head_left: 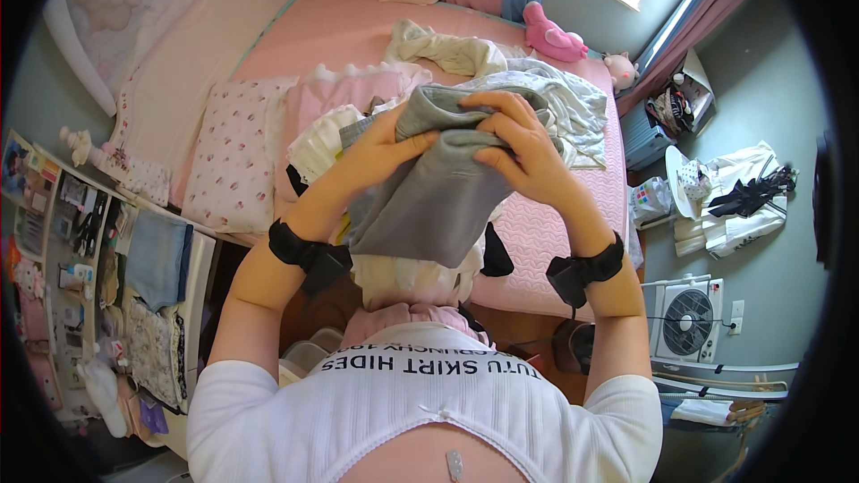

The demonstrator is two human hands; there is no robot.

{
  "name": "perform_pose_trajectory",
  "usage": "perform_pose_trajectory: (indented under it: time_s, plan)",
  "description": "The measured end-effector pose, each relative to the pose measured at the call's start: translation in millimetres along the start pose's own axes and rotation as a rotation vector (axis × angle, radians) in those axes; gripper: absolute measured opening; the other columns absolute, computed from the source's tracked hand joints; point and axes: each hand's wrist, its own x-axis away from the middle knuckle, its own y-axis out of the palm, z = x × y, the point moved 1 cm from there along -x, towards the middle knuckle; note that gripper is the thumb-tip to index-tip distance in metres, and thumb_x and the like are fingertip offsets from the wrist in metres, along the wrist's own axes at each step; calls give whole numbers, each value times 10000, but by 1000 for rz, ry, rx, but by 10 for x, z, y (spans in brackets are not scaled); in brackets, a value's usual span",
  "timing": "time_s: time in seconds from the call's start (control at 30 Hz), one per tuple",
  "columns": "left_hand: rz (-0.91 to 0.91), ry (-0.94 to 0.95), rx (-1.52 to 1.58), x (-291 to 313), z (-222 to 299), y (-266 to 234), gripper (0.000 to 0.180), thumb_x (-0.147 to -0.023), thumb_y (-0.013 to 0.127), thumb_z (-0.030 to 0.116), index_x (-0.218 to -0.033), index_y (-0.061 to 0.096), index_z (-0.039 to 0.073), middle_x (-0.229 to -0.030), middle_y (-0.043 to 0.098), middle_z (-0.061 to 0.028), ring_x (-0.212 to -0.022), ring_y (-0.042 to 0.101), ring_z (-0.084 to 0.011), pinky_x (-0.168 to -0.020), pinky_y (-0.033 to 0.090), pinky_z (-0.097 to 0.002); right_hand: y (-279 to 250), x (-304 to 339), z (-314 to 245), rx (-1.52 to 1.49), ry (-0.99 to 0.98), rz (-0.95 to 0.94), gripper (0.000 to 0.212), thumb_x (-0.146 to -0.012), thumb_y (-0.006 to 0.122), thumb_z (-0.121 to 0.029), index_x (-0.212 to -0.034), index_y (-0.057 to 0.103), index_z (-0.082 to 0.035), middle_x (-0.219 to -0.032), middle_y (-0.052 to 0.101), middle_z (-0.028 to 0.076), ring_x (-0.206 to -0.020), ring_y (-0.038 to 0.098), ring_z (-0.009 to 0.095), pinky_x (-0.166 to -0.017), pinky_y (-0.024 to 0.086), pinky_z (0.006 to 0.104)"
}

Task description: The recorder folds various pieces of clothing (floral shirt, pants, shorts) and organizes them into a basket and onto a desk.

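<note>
A folded grey garment point(429, 201), soft and thick-looking, hangs between my two hands in front of my chest. Whether it is trousers or a top, I cannot tell. My left hand point(394, 150) grips its upper left part, thumb in front and the fingers mostly hidden behind the cloth. On the upper right, my right hand point(528, 148) has its fingers curled over the fold and its thumb against the front layer. The garment's top edges are bunched and doubled. Beneath it, pale cream cloth point(403, 277) shows near my lap, with a black piece point(497, 252) to its right.
Ahead stands a bed with a pink quilted cover point(573, 241), bearing a white patterned blanket point(573, 112), a printed pillow point(237, 148) and plush toys point(553, 36). Shelving with folded clothes point(157, 259) is at left. A box fan point(687, 320) stands at right.
</note>
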Motion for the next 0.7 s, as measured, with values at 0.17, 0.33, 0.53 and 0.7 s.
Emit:
perform_pose_trajectory:
  time_s: [0.17, 0.33, 0.53, 0.7]
  plan:
    - [-14, 1, -93, -72, 11, 35, 330, -827, 513, 182, -1106, 456, 13, -1025, 515, -31, -947, 467, -94, -825, 373, -244, -33, -79, 40, 76, 84, 27, 118, -762, 514, -106, -755, 481, 7, -1057, 488, 121, -963, 438, 312, -844, 333, 375]
    - [54, -22, 115, -101, -46, 54, 388, -813, 543, 170, -1140, 404, 14, -1037, 498, -49, -944, 457, -102, -816, 381, -253, 51, -120, 52, 93, 144, 162, 117, -776, 495, -111, -755, 492, 4, -1003, 513, 100, -931, 459, 302, -824, 342, 364]
    - [212, 140, -328, -43, -169, 33, 557, -711, 639, 160, -1151, 336, 6, -1052, 467, -89, -975, 443, -141, -824, 376, -287, 233, -192, 160, -22, 239, 140, 138, -764, 530, -138, -755, 493, -5, -1040, 490, 116, -943, 451, 311, -829, 335, 375]
    - [303, 109, -184, 1, -254, -140, 521, -701, 621, 94, -1135, 347, 8, -1030, 466, -77, -957, 453, -135, -818, 376, -277, 234, -143, -29, 41, 117, 188, 173, -707, 598, -135, -749, 464, -32, -1150, 409, 144, -992, 402, 358, -845, 321, 403]
